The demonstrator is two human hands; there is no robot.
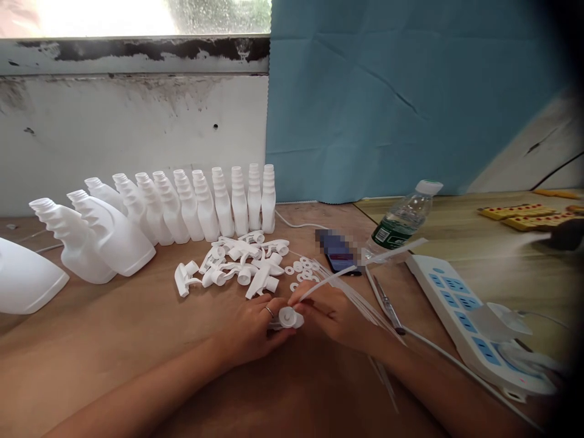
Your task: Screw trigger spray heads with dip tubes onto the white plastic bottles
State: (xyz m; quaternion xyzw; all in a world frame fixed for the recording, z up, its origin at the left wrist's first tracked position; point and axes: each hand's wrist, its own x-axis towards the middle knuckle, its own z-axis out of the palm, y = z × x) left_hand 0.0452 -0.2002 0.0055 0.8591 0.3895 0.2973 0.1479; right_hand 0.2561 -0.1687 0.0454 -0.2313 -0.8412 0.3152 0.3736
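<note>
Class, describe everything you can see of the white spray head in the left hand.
The white spray head looks like smooth plastic. Its round, hollow opening faces the camera. The left hand grips it, hiding part of it, nearer the wearer than the loose spray heads. The right hand is close beside it, holding a thin, pale tube; whether the tube touches it is unclear.

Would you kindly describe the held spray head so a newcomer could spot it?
Start at the row of white bottles, then come forward to the heap of spray heads. Nearer still, the left hand holds that spray head, the only one gripped.
</note>
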